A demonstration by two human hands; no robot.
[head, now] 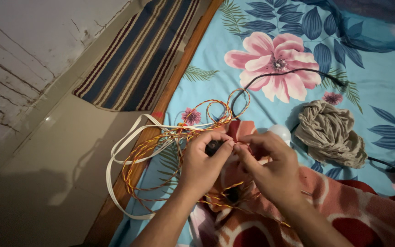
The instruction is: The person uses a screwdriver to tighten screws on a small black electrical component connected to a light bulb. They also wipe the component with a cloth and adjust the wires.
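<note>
Both hands meet mid-frame, I note. L hand clamps a small black part, steadying it; R hand pinches closed at the red-yellow twisted wire end beside it. Wire coils w/ white flat cable toward 9 o'clock; white bulb at 1, grey cloth at 2.

The light is dim and soft. It is brightest on the blue flowered bed sheet in the far middle. The floor at near left lies in dark shadow. The far right corner is dark too. The edges bend a little. The picture looks a bit grainy.
</note>
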